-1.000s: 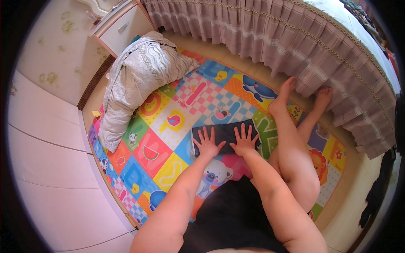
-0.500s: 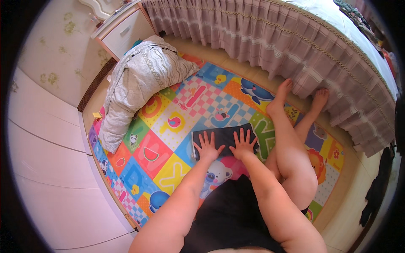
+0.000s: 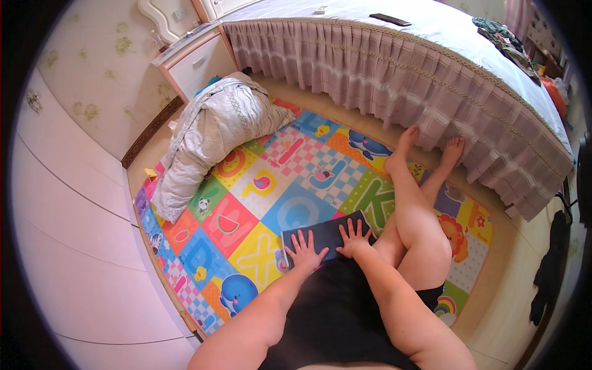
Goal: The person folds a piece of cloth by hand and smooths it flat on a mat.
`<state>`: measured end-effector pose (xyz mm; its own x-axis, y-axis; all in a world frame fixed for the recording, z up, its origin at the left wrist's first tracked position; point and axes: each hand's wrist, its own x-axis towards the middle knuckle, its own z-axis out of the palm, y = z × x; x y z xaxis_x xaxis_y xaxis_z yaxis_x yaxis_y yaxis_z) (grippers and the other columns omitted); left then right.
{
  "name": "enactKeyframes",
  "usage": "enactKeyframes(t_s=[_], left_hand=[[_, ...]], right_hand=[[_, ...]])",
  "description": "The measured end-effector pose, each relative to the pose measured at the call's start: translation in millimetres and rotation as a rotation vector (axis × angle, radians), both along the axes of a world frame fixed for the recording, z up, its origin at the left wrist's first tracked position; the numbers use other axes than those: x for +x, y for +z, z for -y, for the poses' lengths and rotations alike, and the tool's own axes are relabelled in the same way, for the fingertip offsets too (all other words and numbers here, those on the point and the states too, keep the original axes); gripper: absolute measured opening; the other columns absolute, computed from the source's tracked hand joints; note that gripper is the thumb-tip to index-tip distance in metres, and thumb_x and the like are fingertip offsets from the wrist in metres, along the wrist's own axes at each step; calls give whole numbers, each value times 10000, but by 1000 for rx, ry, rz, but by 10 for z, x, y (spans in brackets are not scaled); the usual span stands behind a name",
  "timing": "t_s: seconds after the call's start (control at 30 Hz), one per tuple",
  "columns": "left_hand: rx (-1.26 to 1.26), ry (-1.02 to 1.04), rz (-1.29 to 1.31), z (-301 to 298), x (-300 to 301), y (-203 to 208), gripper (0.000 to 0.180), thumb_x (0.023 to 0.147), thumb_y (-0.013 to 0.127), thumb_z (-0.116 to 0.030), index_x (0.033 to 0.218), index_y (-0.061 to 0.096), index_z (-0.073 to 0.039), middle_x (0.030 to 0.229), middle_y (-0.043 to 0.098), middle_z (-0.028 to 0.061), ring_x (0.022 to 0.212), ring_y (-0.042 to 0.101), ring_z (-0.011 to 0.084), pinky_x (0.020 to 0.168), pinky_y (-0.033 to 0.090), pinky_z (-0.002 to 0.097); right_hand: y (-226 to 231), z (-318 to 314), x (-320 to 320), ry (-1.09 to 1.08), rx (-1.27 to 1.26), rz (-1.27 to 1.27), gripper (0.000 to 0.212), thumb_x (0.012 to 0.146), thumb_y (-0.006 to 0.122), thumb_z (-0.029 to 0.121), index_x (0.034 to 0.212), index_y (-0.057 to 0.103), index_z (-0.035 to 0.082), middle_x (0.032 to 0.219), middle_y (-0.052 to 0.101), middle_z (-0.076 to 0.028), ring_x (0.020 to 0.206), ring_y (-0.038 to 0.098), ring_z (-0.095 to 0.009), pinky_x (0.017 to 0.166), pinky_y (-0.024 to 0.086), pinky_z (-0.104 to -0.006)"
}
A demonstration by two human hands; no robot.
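A dark, flat rectangular bundle that looks like folded cloth (image 3: 328, 233) lies on the colourful play mat (image 3: 256, 216), close to my body. Flat on its left part rests my left hand (image 3: 304, 251), fingers spread. My right hand (image 3: 354, 239) presses on its right part, also with fingers apart. Neither hand grips anything. The edge nearest me is partly hidden by my hands and black top.
A bunched pale quilt (image 3: 213, 123) lies on the mat's far left, beside a white bedside cabinet (image 3: 197, 65). Across the back runs a bed with a pleated skirt (image 3: 370, 86). My bare legs (image 3: 419, 228) stretch along the right. White panels (image 3: 80, 234) line the left.
The folded dark cloth has come nearer my body, with both hands still flat on it. The view has tilted up, showing more of the bed top.
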<state>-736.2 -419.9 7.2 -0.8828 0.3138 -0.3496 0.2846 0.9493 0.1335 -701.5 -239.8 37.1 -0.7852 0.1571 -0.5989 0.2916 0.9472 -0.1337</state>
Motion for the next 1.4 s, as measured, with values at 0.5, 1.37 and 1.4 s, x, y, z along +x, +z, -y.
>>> enactKeyframes(t_s=[0.5,1.37,1.4], left_hand=[[16,33,-61,-19,121,20,938,796,407,-726,1492,66,-198,1539,-60,165,1402,-88,396,1026,-7,692],[-37,-76,-46,-812,-1570,170,938,791,426,-726,1493,75,-212,1547,-41,135,1411,-77,374,1034,-13,681],[-36,-80,-50,-817,-1559,177,938,791,426,-726,1493,75,-212,1547,-41,135,1411,-77,374,1034,-13,681]], right_hand=[[35,0,-3,22,-10,46,887,837,521,575,1486,-1,270,1530,-192,-78,1391,-169,-385,1011,7,-715],[-3,-558,-1201,-145,-13,-174,767,888,450,535,1488,61,260,1549,-106,-79,1404,-122,-378,1013,2,-715],[-21,-560,-1191,-149,-11,-179,767,888,450,535,1488,61,260,1549,-106,-79,1404,-122,-378,1013,2,-715]])
